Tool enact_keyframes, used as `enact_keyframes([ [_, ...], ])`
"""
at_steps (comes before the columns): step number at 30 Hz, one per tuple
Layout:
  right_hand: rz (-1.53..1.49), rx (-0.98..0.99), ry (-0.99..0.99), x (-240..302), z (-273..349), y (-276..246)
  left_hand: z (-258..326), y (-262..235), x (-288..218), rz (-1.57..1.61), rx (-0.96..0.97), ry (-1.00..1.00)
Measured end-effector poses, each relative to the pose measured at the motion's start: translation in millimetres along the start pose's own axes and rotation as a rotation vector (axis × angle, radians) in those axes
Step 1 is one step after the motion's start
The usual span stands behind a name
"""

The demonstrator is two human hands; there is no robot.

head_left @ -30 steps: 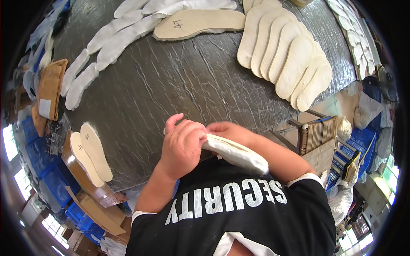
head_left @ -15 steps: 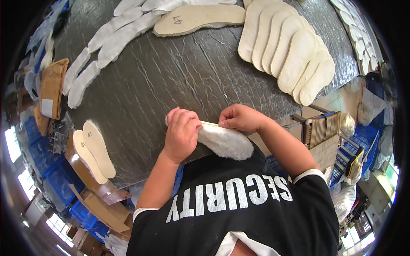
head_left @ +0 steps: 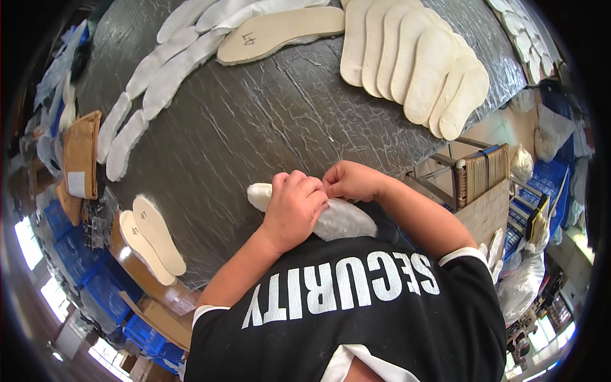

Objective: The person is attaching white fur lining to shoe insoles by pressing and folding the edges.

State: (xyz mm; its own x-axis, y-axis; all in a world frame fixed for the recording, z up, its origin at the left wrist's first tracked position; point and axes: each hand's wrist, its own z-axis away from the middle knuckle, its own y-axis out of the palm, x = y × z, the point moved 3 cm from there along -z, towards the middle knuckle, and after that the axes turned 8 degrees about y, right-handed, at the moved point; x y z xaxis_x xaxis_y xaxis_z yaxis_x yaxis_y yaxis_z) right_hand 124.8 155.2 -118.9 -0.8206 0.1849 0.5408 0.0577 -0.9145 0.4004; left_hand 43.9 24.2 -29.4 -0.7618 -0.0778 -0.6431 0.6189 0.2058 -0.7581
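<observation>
A fluffy white insole lies between my hands at the near edge of the table, close to my shirt. My left hand wraps over its middle, with one pale end sticking out to the left of my fingers. The fingers of my right hand pinch the insole's upper edge, right beside the left fingertips. What lies between the meeting fingertips is hidden.
A dark, creased sheet covers the table. A fanned row of cream insoles lies far right, white fleecy insoles far left, and a marked insole between them. Two insoles rest near left. A wooden-slatted chair stands right.
My left hand has slid right along the insole, up against my right hand, uncovering its left end. The view has shifted slightly.
</observation>
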Motion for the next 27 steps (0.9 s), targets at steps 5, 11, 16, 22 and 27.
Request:
enact_keyframes([
  [5, -0.119, -0.031, 0.049, -3, 1, 3, 4, -1, 2, 0.082, 0.021, 0.044],
  [11, -0.085, -0.091, 0.025, -3, 5, 9, 3, -4, 3, 0.067, 0.213, -0.004],
  [16, 0.525, -0.294, -0.159, 17, 15, 13, 10, -1, 6, 0.072, 0.144, 0.215],
  [22, 0.406, -0.429, -0.214, 7, 20, 22, 19, 10, 12, 0.237, 0.044, 0.024],
  [27, 0.209, -0.335, -0.191, -5, 27, 18, 13, 11, 5, 0.177, 0.049, 0.004],
])
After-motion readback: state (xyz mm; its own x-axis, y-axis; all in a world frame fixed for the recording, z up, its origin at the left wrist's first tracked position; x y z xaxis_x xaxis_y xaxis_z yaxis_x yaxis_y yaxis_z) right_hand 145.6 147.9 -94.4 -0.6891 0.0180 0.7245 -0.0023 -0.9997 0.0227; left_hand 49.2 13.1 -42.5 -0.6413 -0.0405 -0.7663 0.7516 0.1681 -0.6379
